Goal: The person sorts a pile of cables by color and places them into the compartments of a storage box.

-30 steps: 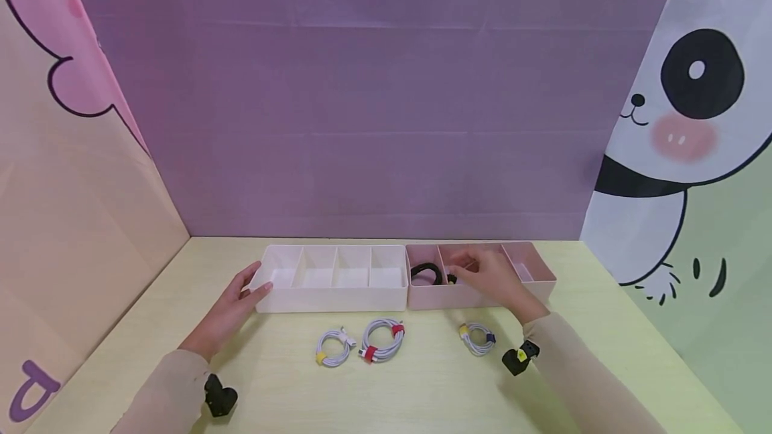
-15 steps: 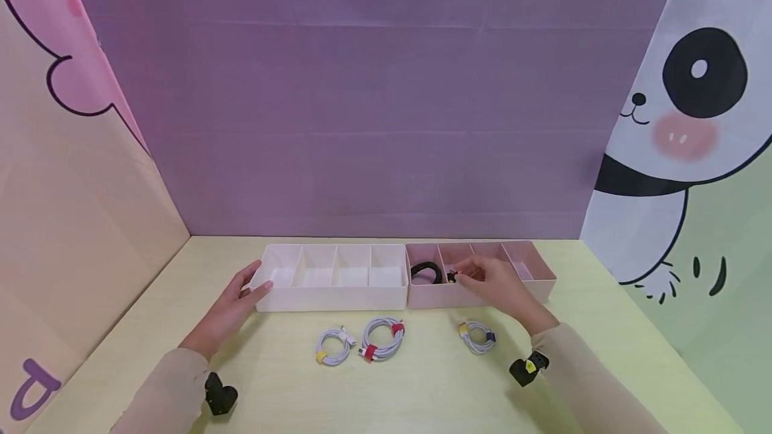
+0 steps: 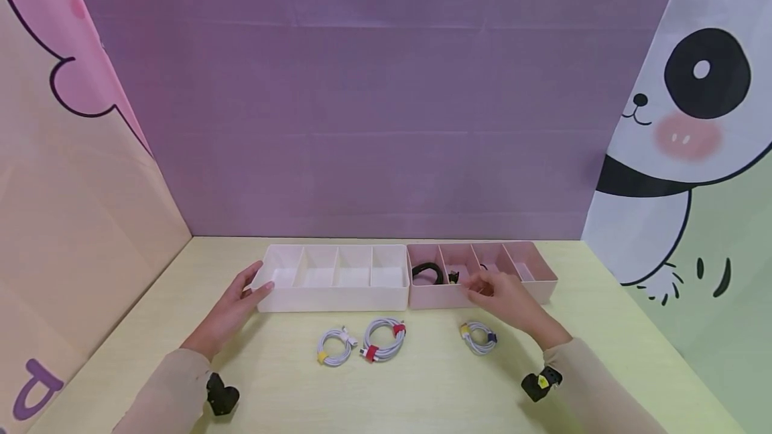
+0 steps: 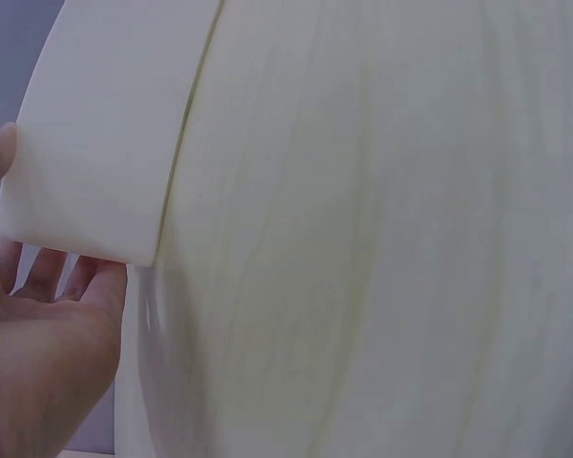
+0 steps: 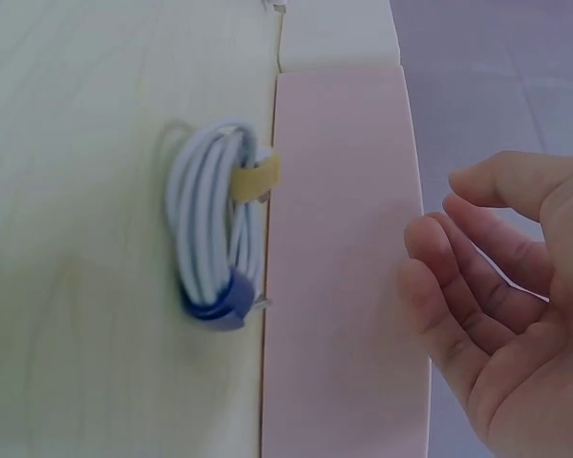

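Sorting, I judge: left hand (image 3: 236, 297) grips white box (image 3: 334, 299); right hand (image 3: 502, 296), empty, fingers apart, should fetch a lower-centre cable (image 3: 384, 355).

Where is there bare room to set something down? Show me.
Bare table lies nearest the camera, between the left sleeve and right sleeve. Another gap separates the red-strapped cable from the blue-and-yellow-strapped cable. The white box looks empty. Crowded: the red-strapped cable and yellow-strapped cable sit close; the pink box holds a black cable at its left end.
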Motion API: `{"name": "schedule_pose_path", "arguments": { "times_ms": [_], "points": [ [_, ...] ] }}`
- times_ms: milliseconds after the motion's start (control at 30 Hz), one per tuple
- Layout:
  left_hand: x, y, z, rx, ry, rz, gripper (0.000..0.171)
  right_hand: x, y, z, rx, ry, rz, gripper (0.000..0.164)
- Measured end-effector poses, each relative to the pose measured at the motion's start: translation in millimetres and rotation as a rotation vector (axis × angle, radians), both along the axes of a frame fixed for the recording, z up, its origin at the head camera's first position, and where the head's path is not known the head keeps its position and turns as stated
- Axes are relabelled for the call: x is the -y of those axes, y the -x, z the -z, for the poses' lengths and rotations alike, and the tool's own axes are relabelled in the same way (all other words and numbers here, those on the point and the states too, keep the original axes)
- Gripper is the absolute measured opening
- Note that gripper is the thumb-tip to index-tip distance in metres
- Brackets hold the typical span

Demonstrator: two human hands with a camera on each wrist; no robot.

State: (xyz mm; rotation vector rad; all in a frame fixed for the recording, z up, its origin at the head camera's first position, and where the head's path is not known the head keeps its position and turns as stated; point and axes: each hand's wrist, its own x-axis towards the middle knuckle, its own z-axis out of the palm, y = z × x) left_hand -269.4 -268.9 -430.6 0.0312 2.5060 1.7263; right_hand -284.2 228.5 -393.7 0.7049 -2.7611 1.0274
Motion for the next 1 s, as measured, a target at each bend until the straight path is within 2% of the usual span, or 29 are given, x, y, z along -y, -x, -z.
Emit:
{"name": "schedule_pose_path", "arguments": {
  "times_ms": [267, 667, 767, 1000],
  "points": [
    [1.5, 2.0, 1.1, 0.009, 0.005, -0.003, 0.092, -9.1, -5.4, 11.1, 0.018, -0.018, -0.029, 0.011],
    [1.1, 1.6, 1.2, 0.009, 0.009, -0.007, 0.092, -20.0, -6.3, 21.6, -0.049, -0.013, -0.100, 0.012],
    [0.6, 1.1, 1.3, 0.000, -0.001, -0.004, 0.093, -22.6, -7.6, 22.4, -0.032, -0.021, -0.109, 0.013],
    [-0.3, -0.3, -0.2, 0.008, -0.007, -0.010, 0.090, -26.5, -12.3, 25.4, 0.086, -0.045, -0.098, 0.015]
  ]
}}
